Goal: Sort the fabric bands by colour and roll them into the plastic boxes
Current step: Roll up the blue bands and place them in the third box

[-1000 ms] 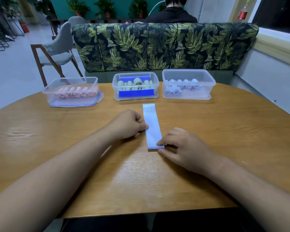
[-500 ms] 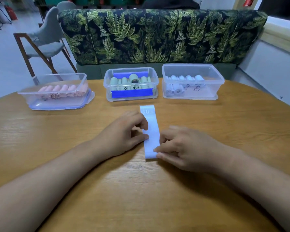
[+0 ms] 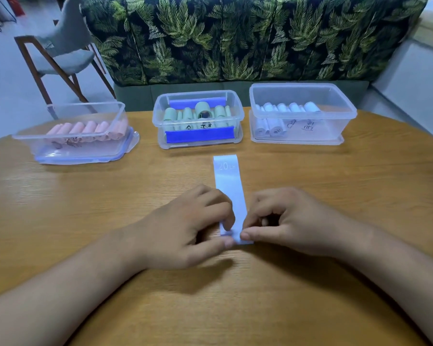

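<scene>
A pale blue fabric band [image 3: 229, 186] lies flat on the wooden table [image 3: 85, 221], its far end printed "20". My left hand [image 3: 185, 228] and my right hand [image 3: 285, 221] pinch its near end from either side with thumb and fingers. Three clear plastic boxes stand in a row at the back. The left box [image 3: 78, 136] holds pink rolls, the middle box [image 3: 198, 118] holds green rolls, and the right box [image 3: 303, 113] holds pale blue rolls.
A sofa back with a palm-leaf print [image 3: 235, 38] runs behind the table. A grey chair on wooden legs [image 3: 60, 51] stands at the back left. The left box sits on its blue-edged lid [image 3: 85, 158].
Both hands have closed in on the band's near end and now pinch it. The camera has tilted down and moved closer to the table.
</scene>
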`<action>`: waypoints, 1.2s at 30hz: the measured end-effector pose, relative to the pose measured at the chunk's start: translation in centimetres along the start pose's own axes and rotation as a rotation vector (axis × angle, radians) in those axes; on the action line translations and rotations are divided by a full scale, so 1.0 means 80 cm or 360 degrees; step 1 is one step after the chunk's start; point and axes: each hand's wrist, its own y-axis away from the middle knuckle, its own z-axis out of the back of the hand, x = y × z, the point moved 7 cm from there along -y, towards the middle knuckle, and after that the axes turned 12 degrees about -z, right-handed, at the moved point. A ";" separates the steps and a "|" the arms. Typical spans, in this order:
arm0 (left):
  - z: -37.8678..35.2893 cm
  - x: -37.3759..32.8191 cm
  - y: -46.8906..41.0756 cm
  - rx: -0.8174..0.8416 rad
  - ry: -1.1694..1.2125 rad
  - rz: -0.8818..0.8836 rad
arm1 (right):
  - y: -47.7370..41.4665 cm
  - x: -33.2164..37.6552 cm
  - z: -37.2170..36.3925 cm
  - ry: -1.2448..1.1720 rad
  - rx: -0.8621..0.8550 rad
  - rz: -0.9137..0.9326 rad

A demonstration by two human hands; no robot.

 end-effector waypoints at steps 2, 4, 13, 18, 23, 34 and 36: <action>-0.003 -0.002 -0.002 0.0002 -0.0046 -0.0004 | 0.003 -0.005 0.001 -0.0063 -0.0077 -0.0023; -0.004 0.001 -0.004 -0.0017 -0.0049 0.0010 | 0.005 -0.010 -0.001 -0.0084 -0.0124 -0.0021; -0.002 0.010 -0.003 -0.0060 0.0024 0.0092 | 0.013 -0.003 0.006 -0.0122 -0.0114 0.0039; 0.000 0.013 -0.005 -0.0099 0.0061 0.0103 | 0.014 -0.003 0.001 -0.0028 -0.0084 0.0047; 0.004 0.012 -0.006 -0.0148 0.0035 0.0101 | 0.013 -0.005 0.002 0.0025 -0.0092 0.0042; 0.006 0.016 -0.004 -0.0322 0.0019 0.0052 | 0.009 -0.014 0.002 0.0124 -0.0281 -0.0013; 0.007 0.012 -0.005 -0.0307 0.0045 0.0008 | 0.010 -0.013 0.004 0.0140 -0.0320 -0.0019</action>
